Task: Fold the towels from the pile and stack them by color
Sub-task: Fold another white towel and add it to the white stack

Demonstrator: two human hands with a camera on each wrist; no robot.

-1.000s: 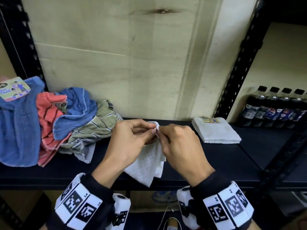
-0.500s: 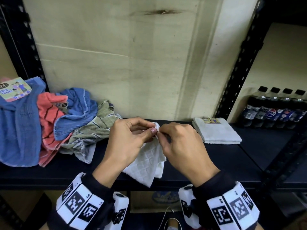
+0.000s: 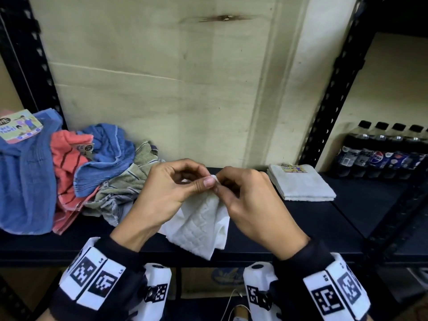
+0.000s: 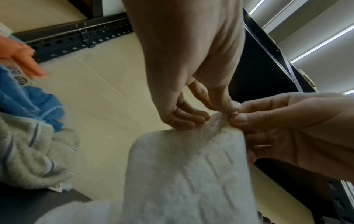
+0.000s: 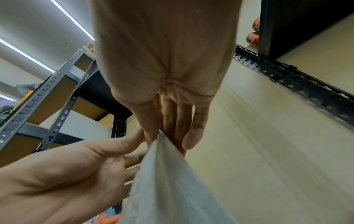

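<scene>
Head view: both hands meet above the front of the black shelf (image 3: 347, 218), pinching the same top corner of a white towel (image 3: 199, 228). The left hand (image 3: 166, 193) nips the cloth between thumb and forefinger, its other fingers curled; the right hand (image 3: 250, 205) pinches it just beside, thumb against fingertips. The rest of the towel hangs below them in loose folds, its lowest point dangling past the shelf's front edge.

Against the frames from a moment ago little has moved: the hands have stayed together at the corner and only worked the edge a touch, and the towel hangs much as it did. I judge they are still finding or matching the corners before spreading it for the first fold, so this towel counts as not yet folded.

From the left wrist the towel's waffle weave shows, bunched where the two thumbs meet; whether one layer or two is caught there I cannot tell, the cloth being crumpled at the pinch.

To the left lies the unfolded pile (image 3: 69, 172) of blue, coral-striped and grey-striped towels. To the right a folded white towel (image 3: 301, 186) lies flat on the shelf, the likely home for this one. Dark bottles (image 3: 379, 151) stand in the next bay
</scene>
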